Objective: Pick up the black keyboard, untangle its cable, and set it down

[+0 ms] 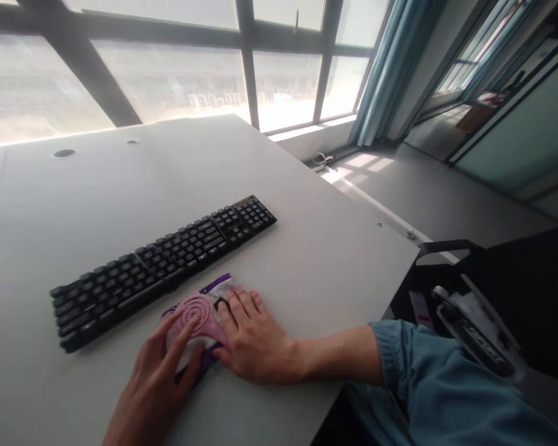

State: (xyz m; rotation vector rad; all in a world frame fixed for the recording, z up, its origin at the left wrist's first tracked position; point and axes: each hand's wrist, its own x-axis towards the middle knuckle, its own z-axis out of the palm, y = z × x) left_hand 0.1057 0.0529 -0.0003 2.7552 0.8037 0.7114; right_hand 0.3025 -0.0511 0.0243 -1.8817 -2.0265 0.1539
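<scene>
Hands meet over a small pink pad (196,316) with raised concentric ridges, lying on a purple and clear packet (217,286) on the bench (316,260), just on the near side of the black keyboard (162,260).

Your left hand (155,378) comes up from six o'clock, wrist low, palm down. Its fingers (181,337) are stretched forward and slightly spread, the tips resting on the near half of the pink pad; they press flat rather than close around it, so nothing is gripped.

Your right hand (253,341) comes in from three o'clock, the forearm lying along the bench edge with a teal sleeve (413,365) pushed back from the wrist. The palm lies flat, fingers (242,303) together and pointing toward eleven o'clock, their tips on the packet at the right edge of the pad. The thumb tucks under toward the pad's near right side. This hand, too, lies open and flat, holding nothing closed.

The keyboard runs diagonally from eight o'clock up to two o'clock, close beside the pad; whether they touch is unclear. At four o'clock, off the bench, a dark bag (502,310) stands open with a wrapped item (474,334) showing inside. Windows (177,80) fill the twelve o'clock side.
</scene>
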